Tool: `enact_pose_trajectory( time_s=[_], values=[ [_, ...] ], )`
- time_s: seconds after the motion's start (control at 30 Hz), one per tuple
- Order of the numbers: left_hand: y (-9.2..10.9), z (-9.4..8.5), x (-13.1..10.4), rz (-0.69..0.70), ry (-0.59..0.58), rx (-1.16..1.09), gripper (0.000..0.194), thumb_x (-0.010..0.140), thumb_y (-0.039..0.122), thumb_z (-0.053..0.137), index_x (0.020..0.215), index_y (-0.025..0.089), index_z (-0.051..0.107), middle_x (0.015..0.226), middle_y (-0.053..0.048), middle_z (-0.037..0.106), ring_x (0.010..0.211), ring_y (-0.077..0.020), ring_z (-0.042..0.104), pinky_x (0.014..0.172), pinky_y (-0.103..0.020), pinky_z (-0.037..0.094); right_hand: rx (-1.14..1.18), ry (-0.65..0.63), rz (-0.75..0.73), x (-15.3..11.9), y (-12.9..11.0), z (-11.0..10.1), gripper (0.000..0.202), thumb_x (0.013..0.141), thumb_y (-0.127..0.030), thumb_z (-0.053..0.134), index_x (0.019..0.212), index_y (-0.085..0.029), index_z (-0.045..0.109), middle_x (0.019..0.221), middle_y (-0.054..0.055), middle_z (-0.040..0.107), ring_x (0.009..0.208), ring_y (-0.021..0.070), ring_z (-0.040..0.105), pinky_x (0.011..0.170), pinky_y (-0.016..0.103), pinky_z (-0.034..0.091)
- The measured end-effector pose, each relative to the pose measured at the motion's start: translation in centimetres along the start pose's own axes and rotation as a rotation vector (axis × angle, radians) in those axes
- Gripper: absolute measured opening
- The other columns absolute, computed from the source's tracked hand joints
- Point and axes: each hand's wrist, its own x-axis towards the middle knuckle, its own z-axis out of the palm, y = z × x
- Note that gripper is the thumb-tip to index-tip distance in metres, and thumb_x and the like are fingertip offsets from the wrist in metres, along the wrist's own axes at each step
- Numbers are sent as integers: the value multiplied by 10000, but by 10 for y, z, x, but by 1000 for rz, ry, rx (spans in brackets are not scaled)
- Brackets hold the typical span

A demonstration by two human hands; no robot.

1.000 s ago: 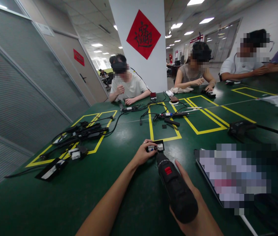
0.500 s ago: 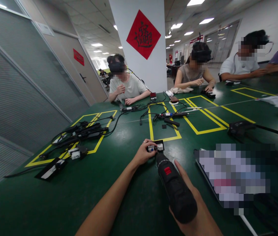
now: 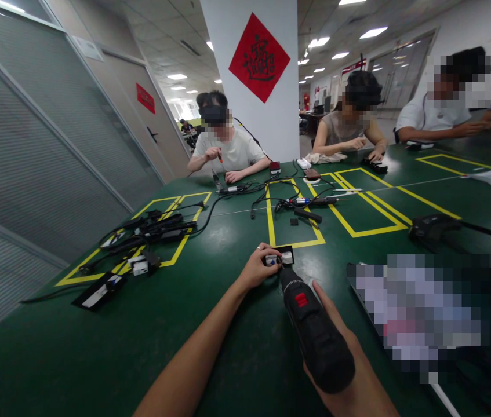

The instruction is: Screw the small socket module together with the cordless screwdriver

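My left hand [image 3: 259, 267] is closed on a small black plate [image 3: 289, 251] with white and blue parts on it, flat on the green table near the centre. Its thumb and fingers pinch the plate's left part. My right hand [image 3: 336, 330] is wrapped round a black power drill [image 3: 315, 330] with a red switch on top. The drill points away from me, and its tip meets the plate beside my left fingertips. Whether the bit touches a screw is too small to tell.
Black cables and adapters [image 3: 162, 226] lie at the left, near another black plate [image 3: 99, 291]. Beyond my hands are a pen-like tool [image 3: 315, 201] and cables. A blurred flat device [image 3: 419, 313] lies at the right. Several people sit across the green table [image 3: 97, 359].
The whole view has shifted slightly, so things appear a little further right. Both hands keep their holds on the plate and drill. The person opposite has moved their raised hand slightly.
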Motion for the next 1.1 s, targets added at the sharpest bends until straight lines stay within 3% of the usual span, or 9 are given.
enact_pose_trajectory(
  time_s=[0.13, 0.33, 0.47, 0.57, 0.7, 0.87, 0.93, 1.03, 1.1],
  values=[
    [-2, 1, 0, 0, -7, -21, 236, 713, 185, 658, 947, 189, 693, 1042, -60, 518, 954, -174, 558, 852, -289, 474, -31, -47, 12, -2, 0, -1, 859, 693, -117, 521, 1449, -336, 176, 1365, 45, 499, 1200, 264, 533, 980, 464, 440],
    [-4, 1, 0, 5, 1, -18, 231, 717, 205, 666, 945, 188, 693, 1050, -62, 521, 1000, -188, 547, 891, -308, 450, 63, -1, 34, -2, -4, 2, 725, 769, -184, 496, 1447, -274, 255, 1170, 67, 635, 967, 249, 661, 851, 407, 525],
    [-6, 0, 0, -7, -14, -28, 238, 713, 199, 671, 949, 182, 694, 1076, -69, 519, 1020, -195, 544, 910, -317, 442, 62, 20, 13, 1, -1, 2, 682, 795, -213, 488, 1440, -287, 278, 1192, 44, 627, 1120, 254, 594, 934, 400, 494],
    [-7, -1, -1, 2, -24, -27, 243, 718, 198, 671, 959, 183, 692, 1072, -67, 523, 1033, -196, 540, 929, -325, 433, 101, -43, 38, 4, 0, 0, 654, 828, -274, 479, 1448, -268, 270, 1260, 48, 588, 1204, 253, 534, 984, 396, 463],
    [-9, 0, -1, 6, -10, -37, 236, 720, 196, 670, 955, 180, 694, 1053, -64, 519, 1007, -187, 545, 902, -316, 446, 232, -94, 162, 7, -3, 1, 578, 906, -375, 341, 1459, -237, 246, 1303, 74, 557, 1147, 251, 579, 1001, 423, 444],
    [-10, 1, -1, -3, -8, -50, 242, 718, 191, 674, 959, 178, 692, 1052, -65, 510, 1001, -181, 545, 882, -302, 455, 237, -84, 166, 7, -3, 0, 666, 818, -297, 512, 1441, -289, 275, 1338, 44, 527, 1163, 278, 562, 967, 411, 473],
    [-11, 1, -1, -13, -12, -53, 246, 715, 185, 674, 961, 177, 691, 1059, -66, 507, 1003, -182, 544, 878, -299, 455, 287, -113, 183, 6, 0, -2, 636, 833, -314, 490, 1435, -289, 285, 1293, 57, 560, 1089, 272, 607, 910, 416, 504],
    [-10, 1, -1, -20, -16, -61, 248, 719, 184, 670, 967, 176, 689, 1062, -64, 501, 985, -175, 547, 874, -297, 456, 340, -152, 222, 8, 7, -2, 598, 885, -363, 385, 1455, -260, 235, 1059, 85, 670, 813, 248, 686, 767, 433, 543],
    [-10, 1, -1, -20, -15, -65, 247, 718, 189, 674, 964, 176, 691, 1060, -63, 502, 977, -173, 548, 873, -298, 458, 402, -135, 212, 13, 11, 0, 595, 875, -382, 404, 1441, -256, 268, 1030, 84, 679, 796, 250, 684, 727, 422, 547]
  ],
)
